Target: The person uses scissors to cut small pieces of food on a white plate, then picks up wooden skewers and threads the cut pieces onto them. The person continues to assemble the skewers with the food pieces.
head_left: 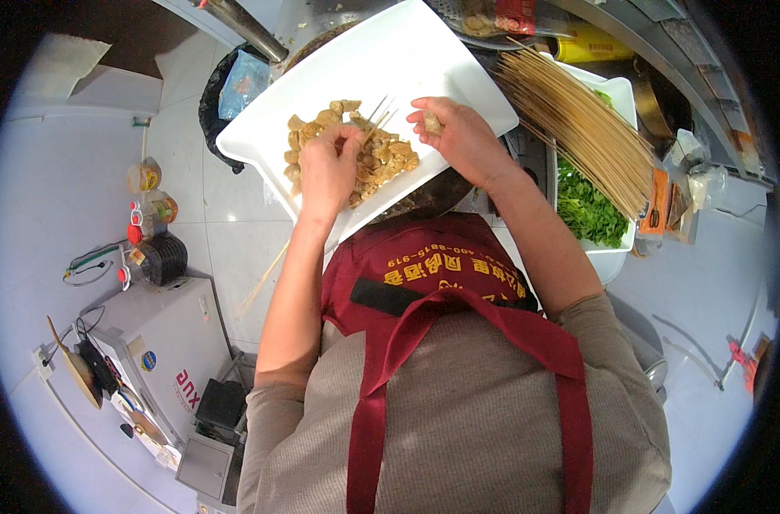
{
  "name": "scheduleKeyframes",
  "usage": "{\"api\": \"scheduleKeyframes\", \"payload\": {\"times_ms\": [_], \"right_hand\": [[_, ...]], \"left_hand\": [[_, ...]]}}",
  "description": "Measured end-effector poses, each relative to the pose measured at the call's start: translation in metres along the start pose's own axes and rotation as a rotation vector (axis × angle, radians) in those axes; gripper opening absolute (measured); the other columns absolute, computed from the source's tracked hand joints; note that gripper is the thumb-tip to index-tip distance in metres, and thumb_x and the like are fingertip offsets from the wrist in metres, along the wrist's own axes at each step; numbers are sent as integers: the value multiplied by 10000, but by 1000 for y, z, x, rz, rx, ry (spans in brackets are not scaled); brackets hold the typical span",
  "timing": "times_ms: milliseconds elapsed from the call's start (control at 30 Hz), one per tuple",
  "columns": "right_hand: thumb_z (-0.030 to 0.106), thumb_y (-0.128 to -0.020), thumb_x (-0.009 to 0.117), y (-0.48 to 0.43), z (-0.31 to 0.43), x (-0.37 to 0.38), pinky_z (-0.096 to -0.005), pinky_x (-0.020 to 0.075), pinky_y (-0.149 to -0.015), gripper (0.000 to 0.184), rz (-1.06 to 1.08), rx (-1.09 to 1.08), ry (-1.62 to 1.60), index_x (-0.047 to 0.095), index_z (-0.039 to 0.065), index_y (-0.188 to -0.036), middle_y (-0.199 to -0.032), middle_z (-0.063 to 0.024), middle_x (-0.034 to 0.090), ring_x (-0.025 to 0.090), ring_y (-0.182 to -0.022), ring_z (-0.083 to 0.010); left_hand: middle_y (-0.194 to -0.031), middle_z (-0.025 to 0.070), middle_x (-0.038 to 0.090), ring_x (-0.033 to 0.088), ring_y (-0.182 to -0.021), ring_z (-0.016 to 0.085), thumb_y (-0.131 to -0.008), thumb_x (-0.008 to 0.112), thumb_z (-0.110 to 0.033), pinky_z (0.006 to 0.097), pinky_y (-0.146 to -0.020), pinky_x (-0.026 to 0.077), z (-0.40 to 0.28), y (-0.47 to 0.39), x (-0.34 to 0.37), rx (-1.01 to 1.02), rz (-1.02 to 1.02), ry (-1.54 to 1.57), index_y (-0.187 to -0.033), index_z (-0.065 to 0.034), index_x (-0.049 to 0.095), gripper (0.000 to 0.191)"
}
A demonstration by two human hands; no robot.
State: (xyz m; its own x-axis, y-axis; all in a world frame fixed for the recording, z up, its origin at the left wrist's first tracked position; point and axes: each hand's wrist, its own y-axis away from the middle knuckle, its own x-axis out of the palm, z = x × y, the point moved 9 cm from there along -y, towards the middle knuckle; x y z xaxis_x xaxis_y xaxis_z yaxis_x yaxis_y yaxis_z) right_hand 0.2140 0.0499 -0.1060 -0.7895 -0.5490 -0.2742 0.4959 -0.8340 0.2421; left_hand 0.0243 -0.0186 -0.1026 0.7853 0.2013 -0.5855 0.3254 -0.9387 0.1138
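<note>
A large white tray (pixel 422 45) with raised rims lies before me, tilted in the view. Brown chunks of what looks like marinated meat (pixel 383 157) are heaped in its near left part. My left hand (pixel 330 168) is over the heap and grips a few thin bamboo skewers (pixel 378 123); their pointed ends show past the fingers, and the long ends stick out beneath my forearm. In my right hand (pixel 463 132), above the tray's right side, a single meat chunk (pixel 432 122) sits against the curled fingers, apart from the skewer tips.
Right of the tray, a thick bundle of bamboo skewers (pixel 576 128) rests across a white tub (pixel 629 96) of leafy greens (pixel 589 205). A black-lined bin (pixel 211 109) stands at the left behind the tray. Bottles (pixel 155 212) and a white freezer (pixel 165 334) line the left wall.
</note>
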Motion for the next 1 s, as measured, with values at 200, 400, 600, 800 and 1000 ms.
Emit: {"api": "scheduleKeyframes", "payload": {"times_ms": [200, 400, 600, 800, 1000], "right_hand": [[0, -966, 563, 8, 15, 0, -344, 464, -1105, 427, 77, -38, -572, 494, -63, -1382, -1303, -202, 613, 606, -1224, -302], [0, -933, 622, 15, 31, 0, -330, 551, -965, 461, 62, -91, -633, 504, -20, -1378, -1210, -190, 667, 686, -1072, -249], [-37, -878, 683, 19, 41, -10, -277, 559, -839, 375, -35, -173, -479, 565, 22, -1229, -1091, -128, 713, 698, -977, -172], [-49, -848, 718, 19, 44, -10, -249, 544, -840, 350, -82, -175, -365, 602, 28, -1170, -1046, -88, 710, 683, -967, -123], [-43, -860, 712, 27, 60, -12, -213, 516, -837, 317, -139, -270, -336, 635, 26, -1160, -1053, -61, 701, 653, -949, -79]], "left_hand": [[-758, 109, 712, 654, -639, 165, -953, 668, -202, 309, -626, 512, 4, -36, 12, 122, -104, -57, -997, 10, 722, 223], [-837, 185, 705, 680, -720, 279, -903, 689, -117, 365, -696, 530, -3, -46, 15, 139, -148, 2, -963, 7, 733, 145], [-851, 115, 714, 648, -743, 169, -943, 680, -132, 304, -697, 519, -14, -38, -3, 137, -158, 34, -1015, 7, 724, 163], [-891, 42, 704, 606, -794, 93, -960, 696, -148, 247, -725, 500, -39, -24, -18, 121, -76, 259, -1073, 23, 716, 206], [-749, -13, 664, 556, -690, 55, -885, 788, -177, 215, -644, 472, -71, -4, -15, 115, 92, 410, -1034, 0, 756, 233]]}}
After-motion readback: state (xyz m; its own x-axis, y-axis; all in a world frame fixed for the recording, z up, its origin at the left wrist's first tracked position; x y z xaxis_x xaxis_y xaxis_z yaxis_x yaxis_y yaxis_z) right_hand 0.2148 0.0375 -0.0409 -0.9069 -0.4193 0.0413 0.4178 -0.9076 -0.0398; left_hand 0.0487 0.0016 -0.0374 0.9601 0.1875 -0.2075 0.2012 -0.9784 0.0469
